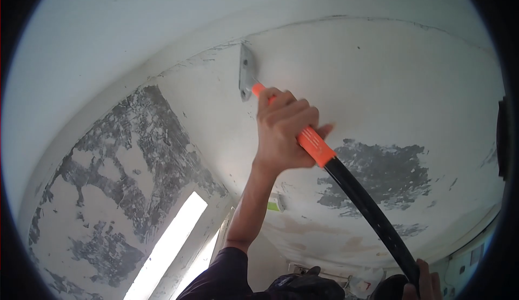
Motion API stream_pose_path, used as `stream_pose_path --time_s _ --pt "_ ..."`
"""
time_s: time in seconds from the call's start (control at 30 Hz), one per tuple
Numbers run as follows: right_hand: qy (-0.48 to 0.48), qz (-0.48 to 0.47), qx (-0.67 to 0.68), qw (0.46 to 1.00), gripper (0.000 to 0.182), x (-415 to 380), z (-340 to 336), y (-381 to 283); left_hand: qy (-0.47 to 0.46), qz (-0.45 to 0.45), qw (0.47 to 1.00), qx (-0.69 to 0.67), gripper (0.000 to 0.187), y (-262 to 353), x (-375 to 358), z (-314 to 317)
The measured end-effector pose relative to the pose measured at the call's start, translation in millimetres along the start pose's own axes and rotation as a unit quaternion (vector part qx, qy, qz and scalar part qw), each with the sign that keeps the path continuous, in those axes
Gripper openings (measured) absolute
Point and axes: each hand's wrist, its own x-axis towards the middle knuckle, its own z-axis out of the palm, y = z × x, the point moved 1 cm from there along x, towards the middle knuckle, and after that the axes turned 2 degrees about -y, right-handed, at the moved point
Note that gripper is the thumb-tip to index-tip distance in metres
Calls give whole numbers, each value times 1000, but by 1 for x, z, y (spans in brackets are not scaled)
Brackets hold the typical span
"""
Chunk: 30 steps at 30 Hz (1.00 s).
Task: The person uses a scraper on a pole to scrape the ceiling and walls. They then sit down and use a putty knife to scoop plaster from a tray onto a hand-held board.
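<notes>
A long-handled scraper [367,205] runs diagonally across the view, with a black shaft and an orange upper section. Its flat grey metal head [246,73] is at the pale plastered surface, close to a cracked seam; I cannot tell whether the blade edge touches. My left hand [286,129], raised at the end of a dark sleeve, is closed round the orange section just below the head. Down at the lower right, my right hand [427,284] is partly cut off by the frame, its fingers round the black shaft.
Grey bare patches show on the wall at left [157,154] and on the pale surface at right [378,173]. A bright window opening [167,246] stands at lower left. Dark fabric-like shapes [303,288] lie along the bottom edge. A small green-marked fixture [274,202] sits behind my forearm.
</notes>
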Motion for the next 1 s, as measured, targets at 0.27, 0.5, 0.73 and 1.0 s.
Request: stream_pose_path --time_s 0.27,0.5,0.73,1.0 --pt "-37 -5 -17 999 29 0 -5 2 -4 -3 1000 14 42 -5 -1 -5" --pt "-26 10 0 1000 29 -1 -4 -1 3 7 1000 6 40 -3 -1 -4" --pt "-67 16 -23 997 38 -2 8 0 -22 11 998 52 40 -20 -4 -18" --pt "-53 -23 -36 998 26 8 18 -16 -4 -15 998 66 41 -38 -13 -26"
